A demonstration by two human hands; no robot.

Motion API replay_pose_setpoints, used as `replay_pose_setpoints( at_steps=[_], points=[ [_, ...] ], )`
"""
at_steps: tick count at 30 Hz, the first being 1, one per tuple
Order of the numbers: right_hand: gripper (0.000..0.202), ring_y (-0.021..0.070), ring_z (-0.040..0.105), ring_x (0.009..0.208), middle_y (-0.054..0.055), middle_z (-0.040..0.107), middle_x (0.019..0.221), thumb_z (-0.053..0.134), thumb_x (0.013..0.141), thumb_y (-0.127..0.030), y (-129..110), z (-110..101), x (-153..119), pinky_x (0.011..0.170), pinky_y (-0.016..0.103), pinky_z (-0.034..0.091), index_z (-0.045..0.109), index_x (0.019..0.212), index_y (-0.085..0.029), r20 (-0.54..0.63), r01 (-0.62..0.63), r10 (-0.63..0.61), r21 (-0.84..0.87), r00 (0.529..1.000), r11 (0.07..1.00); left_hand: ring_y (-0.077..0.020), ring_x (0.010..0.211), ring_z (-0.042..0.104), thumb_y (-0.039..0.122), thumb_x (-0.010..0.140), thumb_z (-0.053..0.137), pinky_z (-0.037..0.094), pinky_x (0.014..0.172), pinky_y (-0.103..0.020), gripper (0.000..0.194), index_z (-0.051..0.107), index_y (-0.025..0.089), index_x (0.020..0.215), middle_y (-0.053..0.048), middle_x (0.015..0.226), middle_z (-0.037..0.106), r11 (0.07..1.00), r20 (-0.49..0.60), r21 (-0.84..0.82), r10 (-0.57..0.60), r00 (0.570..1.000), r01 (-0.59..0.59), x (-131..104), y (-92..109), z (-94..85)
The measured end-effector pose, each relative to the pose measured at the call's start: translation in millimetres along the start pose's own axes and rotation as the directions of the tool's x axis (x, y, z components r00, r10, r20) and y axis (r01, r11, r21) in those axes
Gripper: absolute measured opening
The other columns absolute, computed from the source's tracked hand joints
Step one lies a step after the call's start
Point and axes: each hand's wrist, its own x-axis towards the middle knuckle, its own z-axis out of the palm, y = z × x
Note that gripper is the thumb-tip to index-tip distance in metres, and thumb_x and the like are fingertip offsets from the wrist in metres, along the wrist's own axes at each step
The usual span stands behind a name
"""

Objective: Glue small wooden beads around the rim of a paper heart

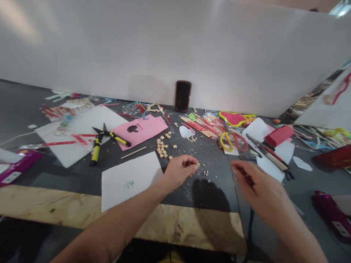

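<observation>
Between thumb and forefinger, my left hand (181,168) pinches a small beige piece (198,164) above the dark table. Several tiny cut bits (205,172) lie scattered just right of its fingertips. Behind that hand, small knobbly beige clusters (161,148) form a curved group. My right hand (256,182) hovers farther right, its fingers curled and blurred; whether they hold anything is unclear. White paper marked "154" (128,184) lies left of my left hand. Yellow-handled scissors (227,140) rest beyond my right hand.
Yellow-black pliers (95,146) and pink card (139,129) lie at left, near a thin stick (134,152). A phone (182,95) leans against the white panel (109,47). Red-and-beige sticks (199,126), more pliers (271,157) and a red block (279,135) crowd the right. Purple devices (330,213) flank the area.
</observation>
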Motion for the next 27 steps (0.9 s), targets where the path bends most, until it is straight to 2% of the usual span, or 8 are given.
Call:
replay_pose_setpoints(
  at_steps=[2, 4, 6, 8, 11, 15, 21, 27],
  points=[
    [0.029, 0.0201, 0.063, 0.056, 0.004, 0.065, 0.066, 0.040, 0.084, -0.048, 10, -12, -18, 0.048, 0.028, 0.042, 0.057, 0.086, -0.025, -0.018, -0.130, 0.129, -0.083, 0.991, 0.988, -0.0084, 0.055, 0.050, 0.024, 0.071, 0.062, 0.042, 0.053, -0.019, 0.014, 0.063, 0.015, 0.081, 0.001, 0.066, 0.059, 0.996, 0.034, 0.084, 0.026, 0.999, -0.029, 0, -2, -0.6],
    [0.034, 0.0211, 0.060, 0.048, 0.002, 0.061, 0.056, 0.042, 0.080, -0.057, 21, -13, -36, 0.043, 0.028, 0.040, 0.055, 0.082, -0.025, 0.001, -0.345, 0.350, -0.163, 0.937, 0.924, -0.0091, 0.057, 0.052, 0.025, 0.072, 0.061, 0.042, 0.055, -0.020, 0.014, 0.065, 0.016, 0.082, 0.000, 0.070, 0.063, 0.983, 0.070, 0.168, 0.057, 0.996, -0.068, -2, -5, -0.5],
    [0.038, 0.0237, 0.063, 0.051, 0.003, 0.063, 0.058, 0.043, 0.076, -0.062, 31, -5, -51, 0.044, 0.030, 0.041, 0.052, 0.080, -0.025, 0.019, -0.493, 0.508, -0.208, 0.861, 0.845, -0.0101, 0.060, 0.054, 0.026, 0.073, 0.060, 0.042, 0.056, -0.020, 0.014, 0.066, 0.016, 0.083, -0.001, 0.073, 0.066, 0.966, 0.107, 0.239, 0.074, 0.992, -0.097, -3, -6, 0.2],
    [0.042, 0.0268, 0.067, 0.063, 0.006, 0.068, 0.071, 0.044, 0.073, -0.063, 35, 8, -62, 0.051, 0.032, 0.046, 0.051, 0.086, -0.024, -0.003, -0.572, 0.584, -0.208, 0.811, 0.793, -0.0109, 0.062, 0.056, 0.027, 0.075, 0.059, 0.042, 0.057, -0.020, 0.016, 0.067, 0.017, 0.084, -0.001, 0.074, 0.067, 0.951, 0.136, 0.289, 0.077, 0.988, -0.113, -5, -7, 1.3],
    [0.048, 0.0291, 0.068, 0.074, 0.011, 0.070, 0.086, 0.046, 0.073, -0.063, 34, 24, -66, 0.058, 0.035, 0.048, 0.049, 0.098, -0.022, -0.023, -0.636, 0.644, -0.185, 0.765, 0.749, -0.0118, 0.063, 0.058, 0.030, 0.077, 0.058, 0.042, 0.058, -0.021, 0.018, 0.067, 0.017, 0.087, -0.001, 0.076, 0.069, 0.929, 0.158, 0.345, 0.084, 0.984, -0.135, -8, -7, 2.2],
    [0.045, 0.0311, 0.068, 0.079, 0.010, 0.069, 0.089, 0.048, 0.075, -0.056, 34, 27, -61, 0.062, 0.037, 0.048, 0.046, 0.104, -0.022, 0.002, -0.710, 0.721, -0.178, 0.692, 0.682, -0.0129, 0.067, 0.061, 0.029, 0.078, 0.058, 0.044, 0.062, -0.021, 0.018, 0.068, 0.019, 0.088, 0.000, 0.079, 0.070, 0.888, 0.162, 0.432, 0.099, 0.982, -0.161, -10, -4, 2.1],
    [0.061, 0.0336, 0.065, 0.088, 0.016, 0.067, 0.091, 0.045, 0.073, -0.067, 42, 18, -50, 0.069, 0.039, 0.047, 0.048, 0.107, -0.016, 0.004, -0.745, 0.754, -0.156, 0.656, 0.649, -0.0134, 0.077, 0.064, 0.027, 0.079, 0.058, 0.045, 0.071, -0.021, 0.015, 0.068, 0.020, 0.089, 0.002, 0.087, 0.072, 0.828, 0.174, 0.506, 0.177, 0.969, -0.242, -11, -3, 2.6],
    [0.049, 0.0317, 0.065, 0.084, 0.014, 0.067, 0.088, 0.049, 0.075, -0.052, 45, 12, -40, 0.067, 0.037, 0.046, 0.050, 0.108, -0.016, 0.023, -0.783, 0.794, -0.148, 0.608, 0.604, -0.0131, 0.077, 0.064, 0.031, 0.081, 0.057, 0.045, 0.069, -0.021, 0.017, 0.067, 0.022, 0.090, 0.003, 0.087, 0.072, 0.792, 0.157, 0.535, 0.248, 0.956, -0.294, -17, 1, 6.1]
  ],
)
